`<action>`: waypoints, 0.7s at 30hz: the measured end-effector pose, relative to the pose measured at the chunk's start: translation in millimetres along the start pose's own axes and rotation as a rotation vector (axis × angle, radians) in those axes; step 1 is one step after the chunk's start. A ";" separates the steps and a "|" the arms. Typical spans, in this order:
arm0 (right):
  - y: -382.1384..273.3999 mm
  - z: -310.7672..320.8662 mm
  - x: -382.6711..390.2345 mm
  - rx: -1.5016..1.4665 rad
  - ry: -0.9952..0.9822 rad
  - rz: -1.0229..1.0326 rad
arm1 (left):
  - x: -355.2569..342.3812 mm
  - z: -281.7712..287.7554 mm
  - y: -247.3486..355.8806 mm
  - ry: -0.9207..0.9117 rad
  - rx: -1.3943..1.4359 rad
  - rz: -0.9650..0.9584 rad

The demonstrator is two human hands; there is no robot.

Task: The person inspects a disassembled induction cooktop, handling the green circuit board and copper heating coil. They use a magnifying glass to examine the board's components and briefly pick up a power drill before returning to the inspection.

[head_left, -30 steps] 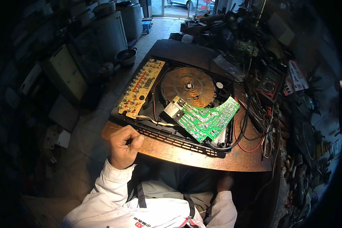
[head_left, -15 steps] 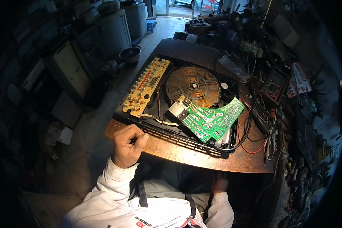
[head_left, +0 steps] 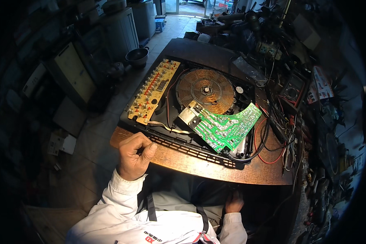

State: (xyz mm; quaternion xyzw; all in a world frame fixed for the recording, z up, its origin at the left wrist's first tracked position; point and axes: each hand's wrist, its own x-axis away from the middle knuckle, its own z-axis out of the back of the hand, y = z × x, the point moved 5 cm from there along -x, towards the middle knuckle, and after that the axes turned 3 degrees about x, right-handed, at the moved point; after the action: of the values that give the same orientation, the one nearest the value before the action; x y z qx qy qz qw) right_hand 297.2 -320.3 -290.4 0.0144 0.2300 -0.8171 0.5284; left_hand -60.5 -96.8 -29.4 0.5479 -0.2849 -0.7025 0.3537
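Observation:
An opened induction cooker (head_left: 187,140) lies on the wooden table, its black casing showing a round copper coil (head_left: 206,91). A tan control board (head_left: 153,92) with a small display runs along its left side. Tilted over the lower right of the coil is a green circuit board (head_left: 227,128), solder side up, with a metal heat sink (head_left: 188,115) at its left end. My left hand (head_left: 135,156) is curled into a fist by the table's front left edge, with nothing visible in it. My right hand (head_left: 234,201) is low in shadow below the front edge; its fingers are hard to make out.
Right of the cooker lie black and red cables (head_left: 268,140) and a multimeter (head_left: 293,88). Cluttered tools and parts (head_left: 321,183) line the right side. A dark pan (head_left: 137,57) and a cabinet (head_left: 75,73) stand beyond the table's left side.
My right hand has shifted slightly below the table edge and is less blurred. My left hand keeps its fist, and the boards stay in place. The whole view has tilted a little.

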 end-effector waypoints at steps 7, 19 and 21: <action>-1.4 -28.7 -43.1 0.049 -0.110 0.051 | -0.1 0.4 -2.4 -0.002 -0.017 0.007; 16.5 -11.9 -8.9 0.049 -0.057 -0.107 | -0.4 2.1 2.0 0.008 -0.024 -0.026; 1.3 -1.0 3.2 0.025 0.035 -0.014 | -0.3 2.0 1.7 0.008 -0.017 -0.026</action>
State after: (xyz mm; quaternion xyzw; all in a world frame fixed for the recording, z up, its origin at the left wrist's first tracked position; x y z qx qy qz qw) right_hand 296.7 -323.1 -292.6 0.0335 0.2289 -0.8234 0.5182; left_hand -62.1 -97.5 -27.5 0.5512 -0.2705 -0.7073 0.3504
